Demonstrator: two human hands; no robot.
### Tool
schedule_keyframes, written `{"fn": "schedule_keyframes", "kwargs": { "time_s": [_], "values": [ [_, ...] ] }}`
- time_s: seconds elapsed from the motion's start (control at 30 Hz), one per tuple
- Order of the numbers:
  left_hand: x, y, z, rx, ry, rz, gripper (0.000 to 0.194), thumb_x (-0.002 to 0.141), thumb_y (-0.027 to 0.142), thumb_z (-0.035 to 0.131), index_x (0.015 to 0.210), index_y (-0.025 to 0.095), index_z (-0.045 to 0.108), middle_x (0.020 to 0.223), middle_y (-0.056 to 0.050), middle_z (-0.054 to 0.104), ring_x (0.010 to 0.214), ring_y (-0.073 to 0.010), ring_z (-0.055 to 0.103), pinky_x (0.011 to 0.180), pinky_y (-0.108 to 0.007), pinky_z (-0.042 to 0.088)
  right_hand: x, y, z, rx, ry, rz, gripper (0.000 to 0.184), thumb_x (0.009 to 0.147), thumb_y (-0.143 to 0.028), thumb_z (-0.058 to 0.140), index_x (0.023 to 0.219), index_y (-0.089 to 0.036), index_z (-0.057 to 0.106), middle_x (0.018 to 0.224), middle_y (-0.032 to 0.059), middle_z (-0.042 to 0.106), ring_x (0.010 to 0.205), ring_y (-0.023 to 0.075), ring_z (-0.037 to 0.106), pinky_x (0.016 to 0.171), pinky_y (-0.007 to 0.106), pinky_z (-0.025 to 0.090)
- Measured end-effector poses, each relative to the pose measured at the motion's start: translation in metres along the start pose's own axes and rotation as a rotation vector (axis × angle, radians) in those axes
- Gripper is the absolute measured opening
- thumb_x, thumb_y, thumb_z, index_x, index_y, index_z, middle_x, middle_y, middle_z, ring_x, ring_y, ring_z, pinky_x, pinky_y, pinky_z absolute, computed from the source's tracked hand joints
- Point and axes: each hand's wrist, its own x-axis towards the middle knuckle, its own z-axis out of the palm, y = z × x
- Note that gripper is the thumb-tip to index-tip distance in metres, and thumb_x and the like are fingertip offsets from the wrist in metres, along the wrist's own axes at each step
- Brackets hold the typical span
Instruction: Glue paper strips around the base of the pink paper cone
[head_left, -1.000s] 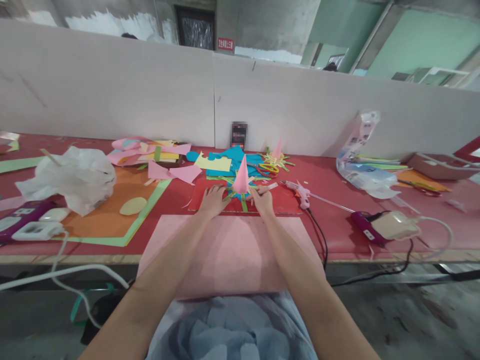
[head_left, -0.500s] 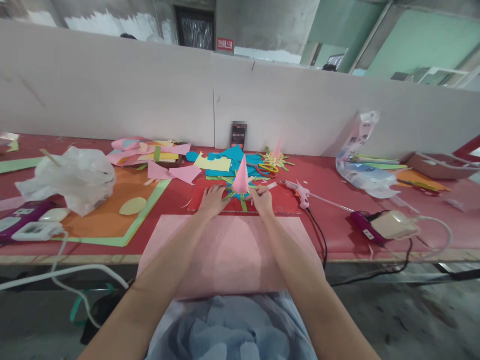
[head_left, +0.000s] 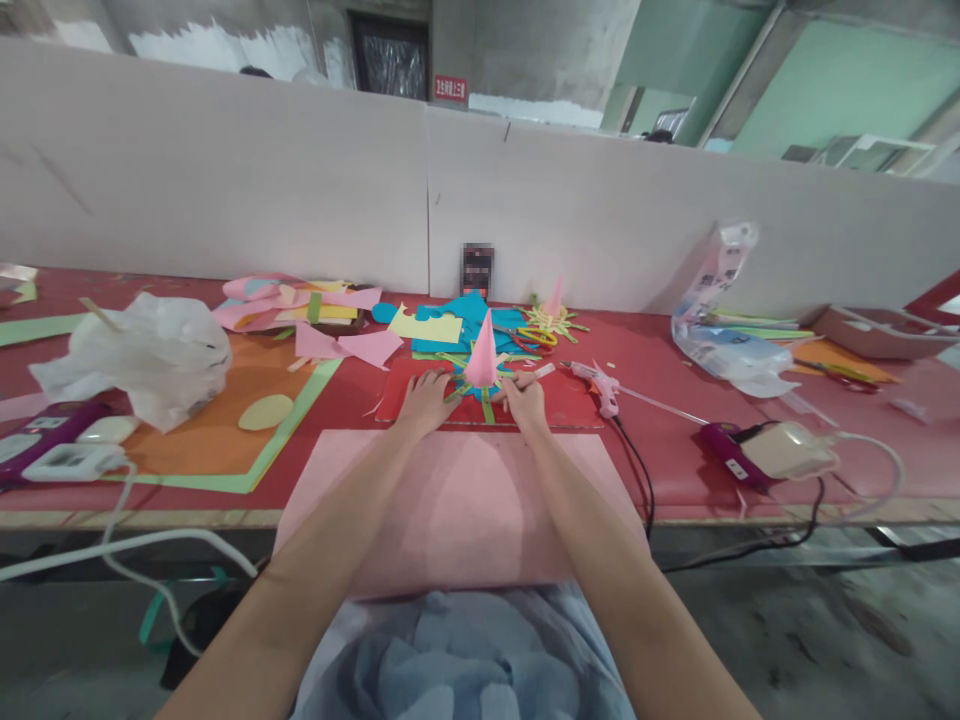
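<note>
A pink paper cone (head_left: 482,355) stands upright in the middle of a paper craft with green strips (head_left: 487,411) spreading out around it over a blue piece. The craft rests on a red board (head_left: 574,408). My left hand (head_left: 427,402) is at its left side, thumb and fingers closed on the ends of the strips. From the right, my right hand (head_left: 523,400) pinches the craft's edge with bent fingers. Both fingertips are small and partly hidden. Right of the board lies a pink glue gun (head_left: 604,388) with a black cord.
A similar craft with a pink cone (head_left: 553,303) stands behind, near scissors (head_left: 536,338) and blue paper (head_left: 472,322). Left are paper scraps (head_left: 349,345), a crumpled plastic bag (head_left: 161,355) and orange paper (head_left: 217,440). A power strip (head_left: 731,455) lies right; pink paper (head_left: 465,500) covers the front.
</note>
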Motion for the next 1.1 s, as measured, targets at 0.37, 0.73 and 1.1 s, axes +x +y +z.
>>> {"fn": "schedule_keyframes", "kwargs": {
  "time_s": [0.37, 0.73, 1.1],
  "values": [
    [0.0001, 0.0003, -0.0004, 0.002, 0.004, 0.008, 0.046, 0.089, 0.046, 0.044, 0.131, 0.027, 0.045, 0.144, -0.007, 0.040, 0.136, -0.0264, 0.030, 0.112, -0.051, 0.019, -0.0008, -0.0022, -0.0007, -0.048, -0.034, 0.014, 0.029, 0.074, -0.033, 0.051, 0.051, -0.022, 0.037, 0.046, 0.0002, 0.062, 0.032, 0.0094, 0.042, 0.036, 0.021, 0.030],
    [0.0012, -0.0012, 0.0016, -0.019, 0.026, 0.015, 0.046, 0.089, 0.049, 0.043, 0.128, 0.026, 0.047, 0.142, -0.009, 0.042, 0.135, -0.0274, 0.032, 0.111, -0.052, 0.019, 0.0009, 0.0049, -0.0010, -0.039, 0.006, 0.023, 0.029, 0.073, -0.036, 0.052, 0.053, -0.023, 0.037, 0.047, 0.0003, 0.062, 0.036, 0.0108, 0.046, 0.040, 0.022, 0.033],
    [0.0023, 0.0008, 0.0018, -0.087, 0.107, 0.040, 0.039, 0.088, 0.045, 0.047, 0.121, 0.025, 0.054, 0.138, -0.009, 0.046, 0.131, -0.0260, 0.037, 0.111, -0.051, 0.022, 0.0018, 0.0030, -0.0006, 0.101, 0.054, 0.022, 0.021, 0.074, -0.035, 0.054, 0.059, -0.022, 0.046, 0.043, -0.0020, 0.059, 0.035, 0.0120, 0.048, 0.046, 0.024, 0.044]
  ]
}}
